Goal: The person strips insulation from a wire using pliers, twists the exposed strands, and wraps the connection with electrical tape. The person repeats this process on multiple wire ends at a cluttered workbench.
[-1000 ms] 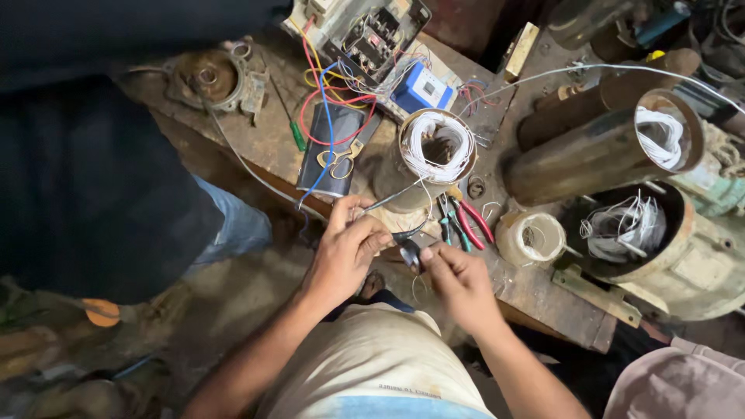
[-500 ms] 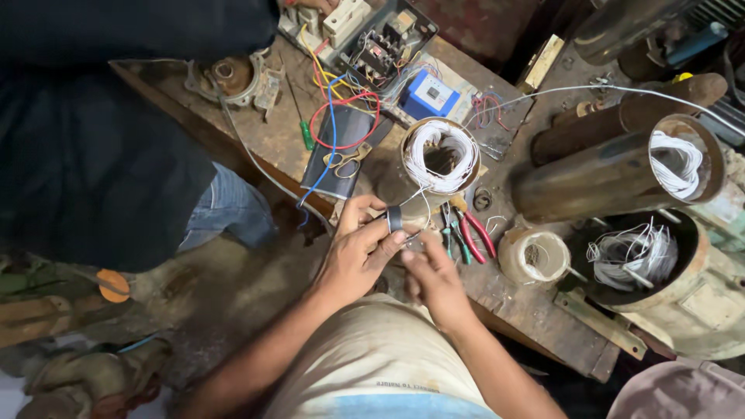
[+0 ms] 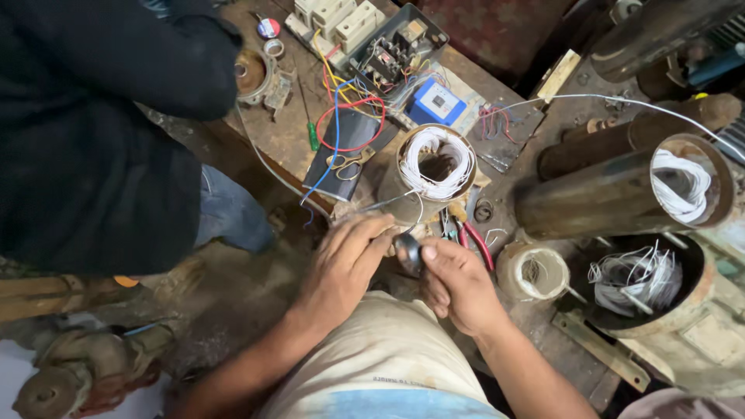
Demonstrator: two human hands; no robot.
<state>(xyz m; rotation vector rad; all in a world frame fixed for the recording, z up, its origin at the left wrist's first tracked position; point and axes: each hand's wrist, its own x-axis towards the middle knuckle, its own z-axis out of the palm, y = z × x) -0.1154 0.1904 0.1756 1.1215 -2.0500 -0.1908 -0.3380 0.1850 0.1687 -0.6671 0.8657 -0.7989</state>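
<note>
Object (image 3: pixel 408 252) between hands, blurred, perhaps black tape

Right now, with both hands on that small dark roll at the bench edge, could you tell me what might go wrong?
1. The small dark roll sits pinched between left hand and right hand past the wooden bench edge; a slip would likely drop it to the floor.
2. The thin grey wire runs by the left fingers to the white-wound cylinder; tugging might disturb those windings.
3. The red-handled pliers lie near the right hand and could be knocked.
</note>
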